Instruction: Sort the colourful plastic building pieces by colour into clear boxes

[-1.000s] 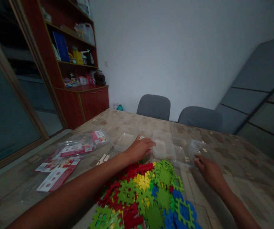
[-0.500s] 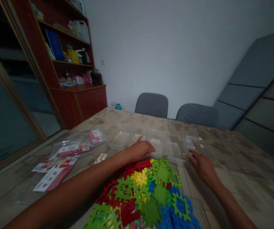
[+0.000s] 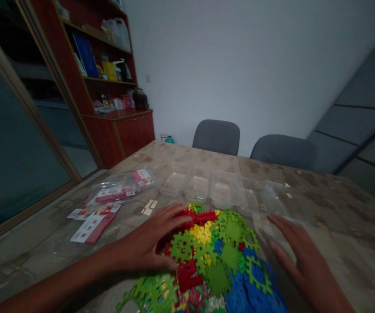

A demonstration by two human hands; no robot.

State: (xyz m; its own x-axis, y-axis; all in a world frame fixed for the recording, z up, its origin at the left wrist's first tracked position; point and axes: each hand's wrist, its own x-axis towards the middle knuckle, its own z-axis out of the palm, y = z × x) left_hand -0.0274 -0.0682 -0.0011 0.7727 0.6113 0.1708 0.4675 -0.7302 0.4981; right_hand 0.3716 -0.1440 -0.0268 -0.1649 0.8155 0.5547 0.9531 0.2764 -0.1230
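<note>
A heap of flat plastic interlocking pieces (image 3: 218,278) in green, red, yellow and blue lies on the table in front of me. My left hand (image 3: 156,239) is at the heap's left side, fingers apart, its fingertips over the red pieces (image 3: 203,217); whether it touches them I cannot tell. Right of the heap, my right hand (image 3: 300,256) hovers with thumb and fingers spread, holding nothing, nearest to the blue pieces (image 3: 255,291). Beyond the heap stands a row of clear plastic containers (image 3: 197,187).
Clear plastic lids with red-and-white labels (image 3: 97,222) lie at the left on the patterned table (image 3: 337,226). Two grey chairs (image 3: 216,137) stand at the far side. A red-brown cabinet (image 3: 131,134) with filled shelves is at the back left.
My left hand has drawn back from the clear containers to the heap's left side. My right hand has come back from the rightmost container, nearer to me. The view has shifted slightly.
</note>
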